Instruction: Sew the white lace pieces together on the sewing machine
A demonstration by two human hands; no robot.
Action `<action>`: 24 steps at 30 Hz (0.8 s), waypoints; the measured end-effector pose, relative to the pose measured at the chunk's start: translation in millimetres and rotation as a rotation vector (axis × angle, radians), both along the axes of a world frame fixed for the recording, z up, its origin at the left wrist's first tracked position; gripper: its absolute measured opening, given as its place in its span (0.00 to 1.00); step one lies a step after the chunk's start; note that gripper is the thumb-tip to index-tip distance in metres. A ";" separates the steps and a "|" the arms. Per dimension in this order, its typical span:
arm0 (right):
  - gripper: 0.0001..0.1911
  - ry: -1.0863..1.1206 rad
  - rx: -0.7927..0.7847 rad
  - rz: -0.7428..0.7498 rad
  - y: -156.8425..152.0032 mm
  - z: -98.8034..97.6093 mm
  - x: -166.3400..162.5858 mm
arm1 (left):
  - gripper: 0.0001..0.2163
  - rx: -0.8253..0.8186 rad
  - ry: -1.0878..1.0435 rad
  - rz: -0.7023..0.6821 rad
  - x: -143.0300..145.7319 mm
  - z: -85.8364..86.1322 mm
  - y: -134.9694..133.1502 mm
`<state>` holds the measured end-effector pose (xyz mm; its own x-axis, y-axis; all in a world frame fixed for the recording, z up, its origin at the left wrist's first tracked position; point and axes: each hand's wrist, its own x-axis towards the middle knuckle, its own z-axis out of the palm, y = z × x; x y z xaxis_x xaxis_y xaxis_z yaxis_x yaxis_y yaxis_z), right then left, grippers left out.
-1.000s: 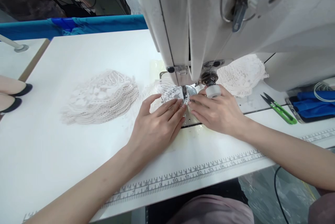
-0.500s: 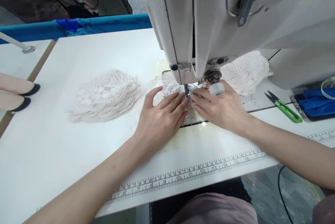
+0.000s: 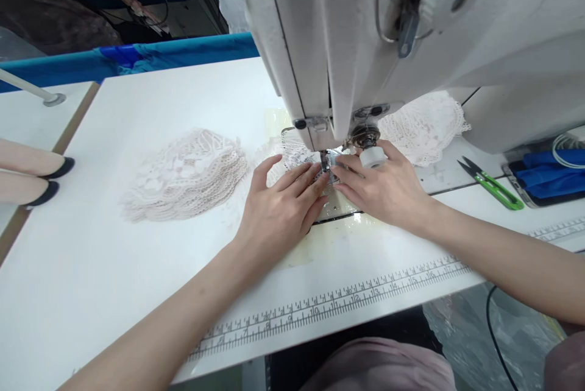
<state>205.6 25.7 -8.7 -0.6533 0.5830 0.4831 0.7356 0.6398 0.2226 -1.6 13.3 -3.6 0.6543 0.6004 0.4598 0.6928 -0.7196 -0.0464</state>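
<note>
A piece of white lace (image 3: 295,155) lies on the sewing machine's bed under the presser foot (image 3: 324,161). My left hand (image 3: 283,205) rests flat on its near side, thumb spread and fingertips close to the foot. On the other side of the foot, my right hand (image 3: 381,187) has its fingers drawn together at the lace edge; the fingertips are partly hidden by the white knob (image 3: 372,157). To the left sits a stack of lace pieces (image 3: 187,178). More lace (image 3: 423,129) lies right of the needle area, behind my right hand.
The sewing machine head (image 3: 311,44) overhangs my hands. Green-handled thread snips (image 3: 496,187) lie at right, beside a phone (image 3: 521,187) with blue cloth (image 3: 553,175) on it. A ruler strip (image 3: 315,312) runs along the table's front edge. Two beige, black-tipped objects (image 3: 31,172) project in at left.
The camera view has shifted slightly, so the table sits a little lower in the picture. Both hands stay in nearly the same place beside the presser foot.
</note>
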 end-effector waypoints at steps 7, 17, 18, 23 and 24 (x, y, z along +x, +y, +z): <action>0.14 -0.002 -0.036 -0.016 -0.5 2.9 0.5 | 0.12 -0.062 -0.029 0.001 -0.2 -0.9 -0.6; 0.14 0.083 -0.134 0.230 -9.8 1.3 -8.4 | 0.12 -0.014 -0.013 0.063 -15.5 7.7 7.3; 0.15 0.068 -0.178 0.258 -10.9 1.7 -9.1 | 0.13 -0.024 0.012 0.068 -17.1 7.6 7.9; 0.12 0.100 -0.010 0.261 -14.3 9.7 -4.7 | 0.09 0.078 0.061 0.038 -19.9 12.9 3.2; 0.12 0.114 0.050 0.242 -15.1 11.4 -4.1 | 0.07 0.119 0.056 0.029 -19.8 14.3 2.4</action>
<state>201.6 10.6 2.7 -0.7103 0.3900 0.5860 0.5847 0.7904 0.1826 -21.4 15.7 10.7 0.6640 0.5628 0.4923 0.7073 -0.6863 -0.1694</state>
